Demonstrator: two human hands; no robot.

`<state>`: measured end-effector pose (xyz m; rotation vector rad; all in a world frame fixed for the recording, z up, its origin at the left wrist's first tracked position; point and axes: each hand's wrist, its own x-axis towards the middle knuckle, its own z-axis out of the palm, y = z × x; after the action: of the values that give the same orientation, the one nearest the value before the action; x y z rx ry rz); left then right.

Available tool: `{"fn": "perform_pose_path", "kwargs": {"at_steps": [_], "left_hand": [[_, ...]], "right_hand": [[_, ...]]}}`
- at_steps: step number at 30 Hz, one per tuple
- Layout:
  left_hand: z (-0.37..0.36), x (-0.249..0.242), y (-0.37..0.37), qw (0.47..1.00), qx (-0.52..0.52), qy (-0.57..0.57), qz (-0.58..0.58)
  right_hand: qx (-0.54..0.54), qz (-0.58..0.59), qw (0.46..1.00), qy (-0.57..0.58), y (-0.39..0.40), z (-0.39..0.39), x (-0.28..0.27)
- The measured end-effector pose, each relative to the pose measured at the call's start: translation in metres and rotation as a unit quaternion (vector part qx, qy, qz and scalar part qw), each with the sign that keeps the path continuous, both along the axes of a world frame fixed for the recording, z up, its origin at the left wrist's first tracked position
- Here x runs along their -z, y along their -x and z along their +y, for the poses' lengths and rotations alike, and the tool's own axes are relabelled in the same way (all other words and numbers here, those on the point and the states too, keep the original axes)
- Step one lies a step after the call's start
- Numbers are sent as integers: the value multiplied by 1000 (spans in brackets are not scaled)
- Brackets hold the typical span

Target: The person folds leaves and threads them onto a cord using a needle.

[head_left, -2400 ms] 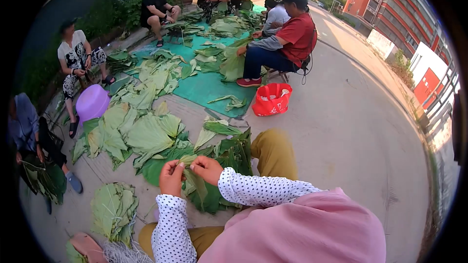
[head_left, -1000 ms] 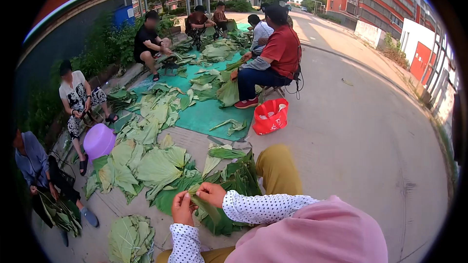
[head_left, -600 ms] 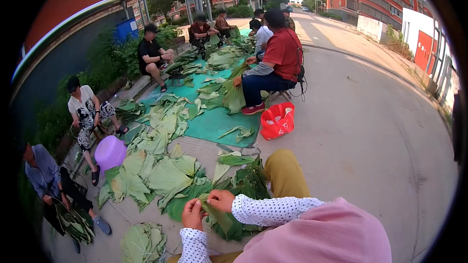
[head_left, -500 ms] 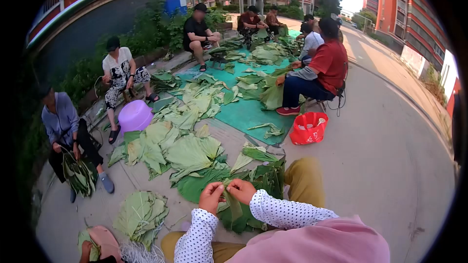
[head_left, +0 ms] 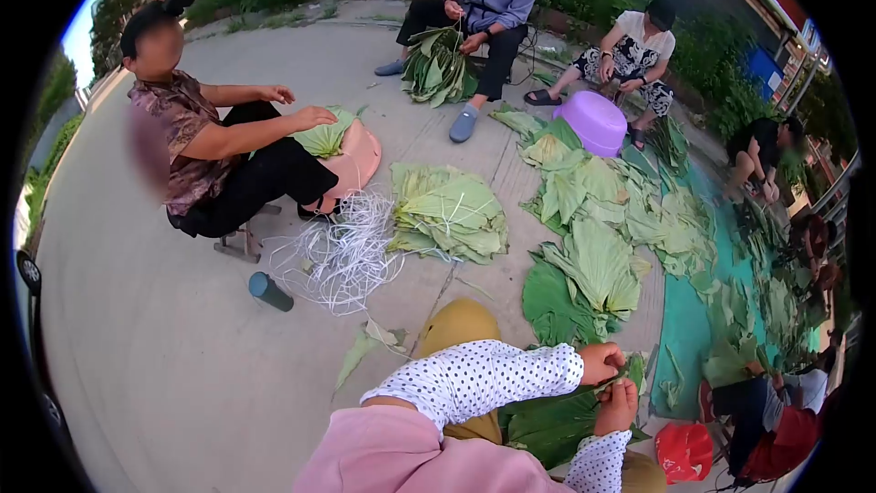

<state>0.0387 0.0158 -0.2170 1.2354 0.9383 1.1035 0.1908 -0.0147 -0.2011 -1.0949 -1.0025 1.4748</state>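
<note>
Both hands are close together above my lap at the lower right, fingers pinched on a green lotus leaf [head_left: 633, 368]. My left hand [head_left: 599, 363] reaches across from the left in a dotted white sleeve, closed on the leaf's edge. Just below it, my right hand [head_left: 618, 404] is closed with thumb and fingertips together at the same leaf. The fingers partly hide what they grip. Under the hands, darker lotus leaves [head_left: 552, 424] lie over my lap. A paler spread of leaves [head_left: 598, 265] begins just beyond them on the ground.
A tied leaf bundle [head_left: 447, 215] lies beside tangled white string [head_left: 351, 246]. A dark green bottle [head_left: 271, 291] stands near a seated person [head_left: 196, 128]. Beyond are a purple tub [head_left: 593, 123] and other people handling leaves. A red bag [head_left: 683, 452] sits at right by a green mat [head_left: 684, 329].
My view has swung left, bringing the seated person, string and bottle into sight. The hands now appear farther right in view, still close together at the leaf.
</note>
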Motion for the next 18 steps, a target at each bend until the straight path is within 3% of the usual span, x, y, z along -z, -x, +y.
{"fn": "perform_pose_path", "kwargs": {"at_steps": [2, 4, 9, 12, 14, 18], "left_hand": [[3, 5, 2, 999, -31, -23, 22], [-3, -13, 8, 996, 5, 90, 22], [-2, -3, 5, 986, 50, 155, 14], [-3, 4, 0, 991, 28, 126, 34], [-2, 12, -3, 993, -38, -36, 105], [-3, 8, -2, 993, -40, -27, 110]], "right_hand": [[-9, 11, 1000, 0, 0, 4, 3], [-6, 11, 1000, 8, 3, 3, -1], [-10, 9, 1000, -4, 2, -3, -2], [-24, -29, 999, -5, -8, 1, 9], [-17, -63, 998, -9, -10, 1, 10], [-8, -96, 995, -26, -8, 1, 10]]}}
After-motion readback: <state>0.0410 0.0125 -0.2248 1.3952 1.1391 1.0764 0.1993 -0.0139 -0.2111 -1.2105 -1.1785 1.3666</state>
